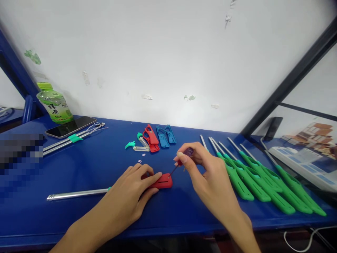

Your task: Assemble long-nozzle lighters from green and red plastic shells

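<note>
Lying flat on the blue table is a red-handled long-neck lighter (165, 181), its metal tube pointing left. My left hand (134, 189) is closed over the middle of it, hiding the trigger area. Between the fingertips of my right hand (205, 175) is a screwdriver (189, 152) with a dark red handle. Its thin shaft slants down, and the tip meets the right end of the red handle, at what looks like a screw hole. Beyond my hands lie red casing halves (151, 137), blue casing halves (165, 136) and clear inner parts with green triggers (141, 147).
Several green long-neck lighters (263, 175) lie in a row at the right. Loose metal tubes with wires (76, 137), a phone (71, 127) and a green-capped bottle (54, 105) sit at the left. A white wall (158, 59) stands behind the table (105, 218).
</note>
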The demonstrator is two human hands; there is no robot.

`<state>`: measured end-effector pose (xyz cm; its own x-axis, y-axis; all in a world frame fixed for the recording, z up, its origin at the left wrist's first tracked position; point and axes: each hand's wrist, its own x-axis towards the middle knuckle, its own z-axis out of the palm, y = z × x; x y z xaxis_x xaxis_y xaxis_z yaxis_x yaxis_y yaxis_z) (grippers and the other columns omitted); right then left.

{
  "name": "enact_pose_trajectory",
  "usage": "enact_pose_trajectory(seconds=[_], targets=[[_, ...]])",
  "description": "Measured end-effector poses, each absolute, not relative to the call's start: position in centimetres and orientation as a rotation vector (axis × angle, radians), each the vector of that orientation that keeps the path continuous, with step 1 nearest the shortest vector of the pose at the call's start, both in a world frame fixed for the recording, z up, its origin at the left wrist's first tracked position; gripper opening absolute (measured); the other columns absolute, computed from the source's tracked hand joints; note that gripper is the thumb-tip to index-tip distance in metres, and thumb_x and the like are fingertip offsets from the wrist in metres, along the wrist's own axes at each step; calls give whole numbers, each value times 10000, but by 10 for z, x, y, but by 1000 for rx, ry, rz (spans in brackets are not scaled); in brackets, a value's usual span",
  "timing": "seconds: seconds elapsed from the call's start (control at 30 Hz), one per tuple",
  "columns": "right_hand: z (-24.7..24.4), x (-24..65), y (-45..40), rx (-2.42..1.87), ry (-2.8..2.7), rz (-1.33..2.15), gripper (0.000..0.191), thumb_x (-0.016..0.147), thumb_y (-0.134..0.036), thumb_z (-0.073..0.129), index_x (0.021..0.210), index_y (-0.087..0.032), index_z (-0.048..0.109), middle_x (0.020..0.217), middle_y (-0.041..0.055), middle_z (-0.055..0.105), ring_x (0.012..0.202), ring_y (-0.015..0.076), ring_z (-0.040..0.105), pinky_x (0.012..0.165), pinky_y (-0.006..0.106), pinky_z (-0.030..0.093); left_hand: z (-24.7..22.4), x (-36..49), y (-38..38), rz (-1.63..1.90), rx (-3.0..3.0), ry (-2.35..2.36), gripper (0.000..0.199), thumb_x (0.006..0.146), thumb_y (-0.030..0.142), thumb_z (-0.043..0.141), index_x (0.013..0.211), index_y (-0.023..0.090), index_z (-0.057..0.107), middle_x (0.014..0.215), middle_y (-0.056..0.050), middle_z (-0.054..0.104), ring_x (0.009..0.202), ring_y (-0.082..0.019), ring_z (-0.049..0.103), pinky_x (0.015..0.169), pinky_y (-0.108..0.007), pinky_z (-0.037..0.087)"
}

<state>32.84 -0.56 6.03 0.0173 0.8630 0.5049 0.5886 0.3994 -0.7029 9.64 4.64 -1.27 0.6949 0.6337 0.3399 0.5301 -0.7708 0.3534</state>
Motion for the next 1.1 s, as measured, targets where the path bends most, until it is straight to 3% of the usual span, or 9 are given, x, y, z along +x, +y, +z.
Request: enact_pose_trajectory(seconds=[0.13, 0.27, 0.37, 0.47, 0.57, 0.73, 0.9, 1.03, 1.1], targets=[[61, 329, -7, -1291, -1710, 353, 92, 1150, -355, 611, 1148, -340, 702, 914, -74, 799, 855, 110, 788, 518, 166, 457, -12, 96, 45, 664, 2676, 928, 324, 1139, 235, 540, 1402, 285, 724, 1216, -70, 699, 1038, -285, 633, 957, -481, 524], [54, 328, -2, -1219, -1748, 248, 330, 1135, -242, 638, 1434, -380, 656, 970, -78, 803, 845, 110, 777, 739, 180, 577, -13, 96, 45, 667, 2684, 924, 312, 1136, 238, 545, 1383, 278, 731, 1218, -72, 702, 1048, -300, 637, 976, -520, 523], [50, 326, 3, -1159, -1728, 102, 318, 1076, -207, 746, 1372, -318, 716, 913, -71, 770, 767, 108, 745, 774, 186, 594, -15, 96, 46, 684, 2690, 914, 327, 1134, 226, 542, 1402, 277, 722, 1232, -72, 700, 1058, -301, 641, 984, -531, 525], [50, 325, 4, -1127, -1749, 49, 269, 1115, -221, 683, 1370, -276, 750, 1140, -2, 807, 1021, 132, 780, 930, 207, 606, -17, 96, 46, 695, 2694, 919, 328, 1133, 222, 544, 1401, 282, 724, 1227, -69, 698, 1050, -295, 637, 980, -527, 530], [53, 323, 2, -1021, -1803, 154, 404, 1161, -112, 504, 1468, -273, 712, 1358, 12, 789, 1254, 114, 740, 1099, 219, 560, -17, 96, 46, 694, 2701, 915, 326, 1142, 244, 538, 1404, 289, 726, 1237, -68, 698, 1059, -295, 634, 992, -527, 531], [52, 317, 1, -997, -1705, -35, 252, 1042, -114, 762, 1262, -215, 835, 1021, 2, 774, 884, 96, 748, 840, 174, 612, -16, 96, 46, 692, 2711, 923, 343, 1139, 230, 531, 1425, 265, 716, 1221, -74, 698, 1053, -296, 634, 979, -519, 531], [51, 317, 3, -1017, -1690, -14, 341, 1108, -78, 611, 1352, -233, 793, 1251, 27, 821, 1131, 130, 775, 989, 234, 625, -16, 96, 46, 695, 2699, 920, 316, 1135, 236, 546, 1388, 283, 728, 1229, -65, 700, 1064, -296, 638, 1000, -523, 519], [52, 315, 2, -998, -1564, -20, 191, 1004, -117, 806, 1123, -264, 835, 1010, -25, 823, 908, 134, 779, 846, 251, 642, -16, 96, 46, 687, 2706, 936, 317, 1137, 240, 543, 1388, 295, 728, 1230, -64, 705, 1057, -291, 636, 1001, -506, 511], [54, 314, 0, -1036, -1574, -16, 160, 1016, -142, 797, 1106, -265, 848, 1036, -7, 824, 954, 151, 786, 870, 273, 643, -16, 96, 46, 671, 2695, 943, 322, 1141, 236, 530, 1386, 296, 731, 1226, -64, 701, 1049, -287, 634, 992, -498, 511]])
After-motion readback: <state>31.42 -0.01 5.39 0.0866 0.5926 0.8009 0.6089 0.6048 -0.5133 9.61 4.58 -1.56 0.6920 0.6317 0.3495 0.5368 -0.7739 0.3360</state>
